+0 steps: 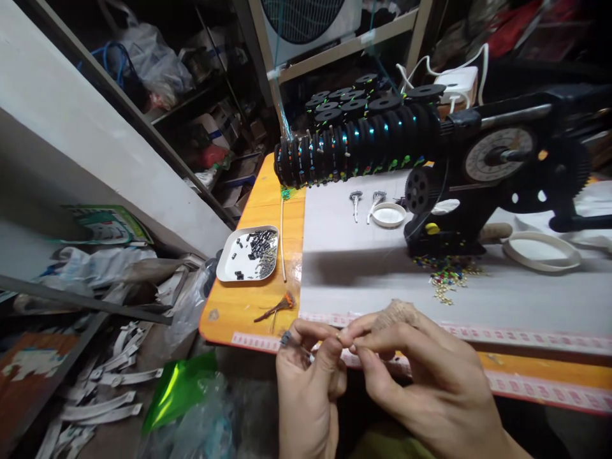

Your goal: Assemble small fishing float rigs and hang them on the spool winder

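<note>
My left hand (310, 376) is closed, its thumb and index finger pinched together just past the table's front edge. From its curled fingers pokes a small bundle with a dark tufted head (285, 339), its pale stem partly hidden. My right hand (430, 363) is also in a pinch, its fingertips meeting those of the left. A tiny yellowish bit shows where they meet, too small to name. Something tan and wrinkled, like a wrap (396, 312), covers part of a right finger. Just left of the hands lies an orange-headed bundle with brown stems (276, 308).
A black machine (444, 185) with a ringed cylinder (358, 148) overhangs the table. Under it lie colourful small pieces (452, 275), dark-headed bundles (355, 205) and a white ring (542, 250). A white tray (224, 268) with black pieces stands left. Tape measures (549, 390) line the front edge.
</note>
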Available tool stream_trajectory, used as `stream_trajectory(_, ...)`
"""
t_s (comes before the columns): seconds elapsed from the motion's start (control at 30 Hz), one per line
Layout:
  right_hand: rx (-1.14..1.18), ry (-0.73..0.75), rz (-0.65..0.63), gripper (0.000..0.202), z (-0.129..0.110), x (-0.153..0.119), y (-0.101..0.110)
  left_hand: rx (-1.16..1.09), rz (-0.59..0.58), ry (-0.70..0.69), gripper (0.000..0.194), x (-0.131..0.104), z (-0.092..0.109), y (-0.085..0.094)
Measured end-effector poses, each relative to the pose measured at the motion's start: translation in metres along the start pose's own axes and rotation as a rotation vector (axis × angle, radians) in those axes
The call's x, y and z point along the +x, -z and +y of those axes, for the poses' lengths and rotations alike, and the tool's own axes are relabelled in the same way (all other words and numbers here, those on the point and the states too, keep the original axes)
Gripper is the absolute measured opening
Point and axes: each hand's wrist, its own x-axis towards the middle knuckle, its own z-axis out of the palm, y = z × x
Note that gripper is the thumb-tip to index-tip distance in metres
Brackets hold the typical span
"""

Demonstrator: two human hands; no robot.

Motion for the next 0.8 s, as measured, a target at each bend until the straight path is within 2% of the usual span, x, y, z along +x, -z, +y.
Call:
stream_trajectory(0.3, 0.018, -0.021, -0.006, 0.018, 0.001, -0.003, -0.002, 0.047, 0.038, 0.005, 0.029, 0.0, 0.001, 0.001)
stream_trajectory(0.47, -0.03, 0.022, -0.04, 0.019, 0.003, -0.003, 0.0, 0.256, 0.086, -0.128, 0.026, 0.0, 0.0, 0.01)
stream_trajectory(0.57, -0.049, 0.035, -0.093, 0.021, 0.005, -0.001, 0.004, 0.363, 0.038, -0.184, 0.024, 0.001, 0.005, 0.017)
stream_trajectory(0.7, 0.065, -0.085, -0.232, 0.021, 0.006, 0.007, 0.009, 0.442, 0.017, -0.17, 0.021, 0.004, 0.012, 0.018)
stream_trajectory(0.8, 0.132, -0.192, -0.32, 0.016, 0.004, 0.012, 0.013, 0.452, 0.005, -0.228, 0.017, 0.004, 0.011, 0.014)
